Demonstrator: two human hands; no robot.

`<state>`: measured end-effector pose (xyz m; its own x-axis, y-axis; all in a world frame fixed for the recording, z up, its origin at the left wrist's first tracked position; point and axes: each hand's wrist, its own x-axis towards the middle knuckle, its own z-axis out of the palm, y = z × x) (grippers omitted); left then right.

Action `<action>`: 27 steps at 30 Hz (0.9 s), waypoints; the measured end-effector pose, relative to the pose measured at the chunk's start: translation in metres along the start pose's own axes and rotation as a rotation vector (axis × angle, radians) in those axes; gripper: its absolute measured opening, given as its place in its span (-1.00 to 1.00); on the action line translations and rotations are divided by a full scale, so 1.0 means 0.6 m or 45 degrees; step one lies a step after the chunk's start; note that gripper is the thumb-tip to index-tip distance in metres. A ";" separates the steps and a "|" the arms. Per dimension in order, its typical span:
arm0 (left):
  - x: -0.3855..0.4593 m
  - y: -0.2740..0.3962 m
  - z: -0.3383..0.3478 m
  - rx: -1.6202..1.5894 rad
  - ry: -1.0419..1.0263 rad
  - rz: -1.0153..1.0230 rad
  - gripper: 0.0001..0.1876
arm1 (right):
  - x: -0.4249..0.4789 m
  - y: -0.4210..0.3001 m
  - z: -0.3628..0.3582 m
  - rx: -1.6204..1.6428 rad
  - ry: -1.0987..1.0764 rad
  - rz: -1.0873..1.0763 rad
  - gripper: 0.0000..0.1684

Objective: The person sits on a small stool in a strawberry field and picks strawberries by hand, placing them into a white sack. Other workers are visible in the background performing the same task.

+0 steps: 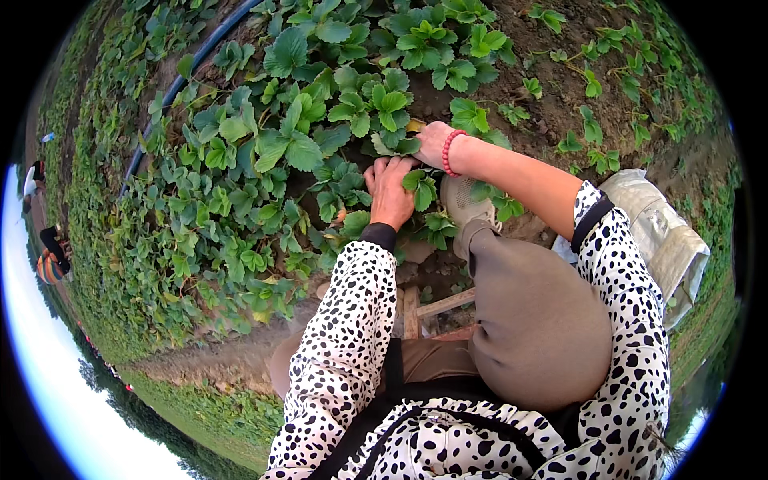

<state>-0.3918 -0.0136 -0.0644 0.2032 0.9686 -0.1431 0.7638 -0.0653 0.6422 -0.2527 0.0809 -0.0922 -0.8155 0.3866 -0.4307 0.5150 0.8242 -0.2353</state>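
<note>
My left hand (391,187) reaches into a bed of strawberry plants (294,144), back of the hand up, fingers pointing away from me. Close beside it, almost touching, my right hand (434,144) comes in from the right and wears a red bead bracelet (453,153). Its fingertips go in among the leaves near a yellowed leaf (415,125). Foliage hides the fingertips of both hands, so what they hold cannot be seen. A strawberry leaf cluster (423,191) stands just right of my left hand.
My shoe (468,201) is planted on the soil below my right hand. A wooden frame (441,305) stands between my legs. At right lies a whitish woven sack (651,222). A dark hose (174,90) crosses the bed; people (53,258) are at far left.
</note>
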 end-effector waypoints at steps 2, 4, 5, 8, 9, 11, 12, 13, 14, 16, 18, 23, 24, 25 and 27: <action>0.001 -0.006 0.006 -0.036 0.022 0.014 -0.69 | -0.002 0.006 0.007 0.051 0.100 0.066 -0.76; 0.002 -0.002 0.014 -0.047 0.022 0.031 -0.68 | -0.014 0.013 0.021 0.131 0.385 0.068 -0.81; 0.002 -0.003 0.015 -0.030 0.017 0.037 -0.67 | -0.012 0.022 0.025 0.142 0.494 0.143 -0.82; -0.006 -0.010 0.017 0.046 -0.018 0.038 -0.61 | 0.007 0.065 -0.079 0.397 0.629 0.430 -0.81; -0.011 -0.015 0.017 0.073 -0.040 0.042 -0.58 | 0.008 0.084 -0.123 0.635 0.528 0.585 -0.79; -0.006 -0.016 0.007 0.047 -0.019 0.037 -0.51 | -0.005 0.108 -0.114 0.879 0.546 0.372 -0.75; 0.005 -0.007 -0.001 0.033 -0.029 0.027 -0.51 | -0.017 0.112 -0.074 0.893 0.514 0.313 -0.75; 0.011 -0.004 -0.004 0.021 -0.038 0.001 -0.51 | -0.031 0.115 -0.039 0.912 0.475 0.242 -0.75; 0.011 -0.015 -0.006 0.017 -0.017 -0.017 -0.50 | -0.044 0.107 -0.027 1.054 0.338 0.346 -0.76; 0.019 -0.033 -0.006 -0.040 -0.016 -0.055 -0.55 | -0.078 0.096 0.001 1.292 0.192 0.503 -0.79; 0.022 -0.042 -0.005 -0.074 -0.047 -0.011 -0.56 | -0.104 0.103 0.015 1.355 0.351 0.416 -0.78; 0.015 -0.073 0.013 -0.111 -0.110 -0.131 -0.61 | -0.088 0.090 -0.031 1.778 0.177 0.286 -0.67; 0.016 -0.071 0.016 -0.128 -0.079 -0.123 -0.62 | -0.086 0.077 -0.036 1.614 0.268 0.132 -0.62; 0.018 -0.064 0.016 -0.142 -0.051 -0.113 -0.62 | -0.084 0.067 -0.039 1.448 0.357 -0.016 -0.58; 0.022 -0.049 0.005 -0.148 -0.109 -0.125 -0.64 | -0.062 0.046 -0.022 1.088 0.177 0.063 -0.56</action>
<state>-0.4094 0.0005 -0.0875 0.1863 0.9446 -0.2701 0.7077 0.0617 0.7038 -0.2115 0.0946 -0.0711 -0.7832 0.5066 -0.3604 0.5269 0.2332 -0.8173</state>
